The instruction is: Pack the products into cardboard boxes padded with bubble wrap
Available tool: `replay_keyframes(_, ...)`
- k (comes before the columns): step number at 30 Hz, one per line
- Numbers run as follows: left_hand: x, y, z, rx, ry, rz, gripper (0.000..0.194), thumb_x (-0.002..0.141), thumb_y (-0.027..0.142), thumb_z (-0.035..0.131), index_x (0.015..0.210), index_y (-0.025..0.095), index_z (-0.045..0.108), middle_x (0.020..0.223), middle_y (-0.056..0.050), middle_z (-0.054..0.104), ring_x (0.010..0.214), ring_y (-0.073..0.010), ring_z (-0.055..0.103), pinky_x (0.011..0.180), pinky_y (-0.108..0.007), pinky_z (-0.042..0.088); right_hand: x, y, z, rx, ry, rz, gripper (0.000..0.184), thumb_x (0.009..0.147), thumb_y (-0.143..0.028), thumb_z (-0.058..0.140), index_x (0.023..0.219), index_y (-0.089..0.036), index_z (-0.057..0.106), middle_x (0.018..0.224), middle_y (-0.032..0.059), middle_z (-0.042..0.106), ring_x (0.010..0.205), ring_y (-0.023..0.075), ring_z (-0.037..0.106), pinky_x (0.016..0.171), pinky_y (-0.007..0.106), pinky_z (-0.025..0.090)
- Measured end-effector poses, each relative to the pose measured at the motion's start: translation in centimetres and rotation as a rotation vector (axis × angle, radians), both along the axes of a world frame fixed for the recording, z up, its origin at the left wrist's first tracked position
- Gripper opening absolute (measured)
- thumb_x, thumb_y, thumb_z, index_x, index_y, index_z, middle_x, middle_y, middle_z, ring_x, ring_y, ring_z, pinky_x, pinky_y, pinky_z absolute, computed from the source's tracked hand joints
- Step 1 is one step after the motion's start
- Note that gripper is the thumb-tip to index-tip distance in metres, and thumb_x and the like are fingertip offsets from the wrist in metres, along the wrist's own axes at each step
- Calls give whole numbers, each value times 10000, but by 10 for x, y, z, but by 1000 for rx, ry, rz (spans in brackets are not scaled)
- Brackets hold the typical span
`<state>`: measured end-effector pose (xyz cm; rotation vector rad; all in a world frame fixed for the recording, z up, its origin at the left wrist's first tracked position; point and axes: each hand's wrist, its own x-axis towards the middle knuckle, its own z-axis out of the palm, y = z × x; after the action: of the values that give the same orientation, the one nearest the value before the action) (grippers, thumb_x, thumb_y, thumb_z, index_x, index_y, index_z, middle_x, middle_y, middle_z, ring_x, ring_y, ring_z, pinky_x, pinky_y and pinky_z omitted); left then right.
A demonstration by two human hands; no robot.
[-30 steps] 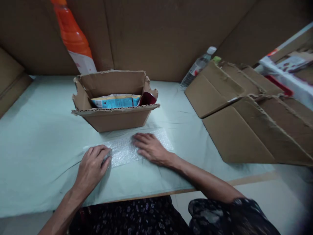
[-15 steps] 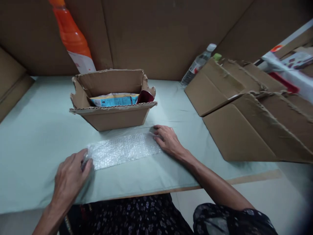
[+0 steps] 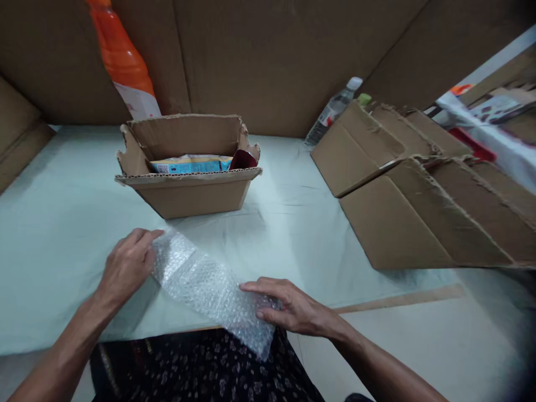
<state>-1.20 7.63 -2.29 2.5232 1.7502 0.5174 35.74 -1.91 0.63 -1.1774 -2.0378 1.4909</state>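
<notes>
A strip of clear bubble wrap (image 3: 209, 287) hangs slanted between my hands over the table's near edge. My left hand (image 3: 128, 268) pinches its far left end, fingers closed on it. My right hand (image 3: 293, 307) grips the lower right end, thumb and fingers closed on the wrap. Behind them an open cardboard box (image 3: 188, 190) stands on the pale green table cover (image 3: 50, 223). Inside it lie a blue and yellow packet (image 3: 190, 164) and a dark red packet (image 3: 243, 159).
Flattened cardboard boxes (image 3: 422, 195) lie stacked at the right. A clear water bottle (image 3: 330, 114) leans behind them. An orange bottle (image 3: 125, 61) stands at the back left against a cardboard wall (image 3: 285, 56). My dark patterned clothing (image 3: 209, 368) shows below the table edge.
The bubble wrap lay flat on the table before the box; now both hands have lifted it, turned it slantwise and drawn it back to the table's near edge.
</notes>
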Motion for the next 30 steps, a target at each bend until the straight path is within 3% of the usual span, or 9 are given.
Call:
replay_keyframes(3, 12, 13, -5, 85, 45, -129, 408, 907, 112, 400, 1166, 188, 706, 1010, -87, 702, 909, -254, 674, 831, -382, 527, 6, -11, -1, -85, 101, 48, 355, 955, -390, 657, 1244, -206, 751, 963, 66, 707, 793, 144, 608, 698, 254, 455)
replay_keyframes(6, 29, 28, -8, 188, 36, -237, 417, 898, 77, 417, 1162, 201, 717, 997, -92, 709, 888, -250, 669, 824, -384, 531, 13, -26, -6, -227, 118, 87, 337, 941, -449, 679, 1112, -187, 805, 936, 74, 710, 772, 138, 599, 671, 247, 434)
replay_keyframes(10, 67, 44, -8, 253, 15, -335, 412, 897, 63, 457, 1189, 208, 708, 982, -101, 704, 884, -257, 658, 821, -406, 536, 9, -47, -13, -393, 162, 24, 408, 901, -518, 712, 1121, -184, 795, 960, 70, 715, 793, 141, 600, 682, 243, 443)
replay_keyframes(13, 89, 41, -4, 314, 5, -344, 380, 898, 89, 516, 1229, 179, 681, 1130, -145, 695, 993, -297, 651, 864, -458, 535, -1, -55, -15, -475, 225, -4, 443, 886, -547, 723, 1136, -185, 779, 912, 40, 694, 743, 118, 554, 684, 237, 433)
replay_keyframes(17, 81, 3, 7, 324, -116, -429, 390, 892, 70, 527, 1258, 153, 633, 1277, -175, 653, 1172, -335, 605, 952, -518, 513, -10, -59, -12, -572, 393, -60, 400, 872, -493, 761, 1125, -183, 765, 916, 24, 685, 732, 100, 539, 687, 233, 424)
replay_keyframes(20, 59, -50, 20, 92, -249, -566, 471, 858, 24, 490, 1287, 189, 595, 1248, -127, 668, 1212, -287, 595, 1024, -499, 500, -18, -56, -12, -613, 544, -149, 390, 860, -465, 781, 1126, -181, 756, 944, 32, 700, 776, 104, 586, 711, 233, 455)
replay_keyframes(23, 49, -103, 30, -169, -340, -585, 618, 831, 71, 516, 1427, 231, 496, 1359, -106, 630, 1303, -260, 553, 1079, -458, 498, -33, -49, -14, -680, 720, -228, 457, 863, -516, 760, 1156, -165, 734, 956, 54, 712, 823, 133, 645, 722, 252, 513)
replay_keyframes(26, 61, -134, 29, -254, -438, -482, 657, 867, 203, 605, 1497, 241, 420, 1375, -112, 637, 1270, -254, 598, 1049, -433, 531, -51, -41, -18, -693, 834, -265, 530, 891, -573, 694, 1207, -147, 700, 962, 88, 728, 883, 181, 694, 706, 272, 549)
replay_keyframes(30, 84, -129, 19, -345, -644, -149, 414, 944, 334, 556, 1340, 214, 581, 1142, -81, 742, 989, -204, 711, 833, -332, 584, -62, -38, -22, -622, 825, -328, 591, 940, -569, 616, 1382, -183, 549, 1063, 114, 734, 934, 201, 710, 703, 283, 556)
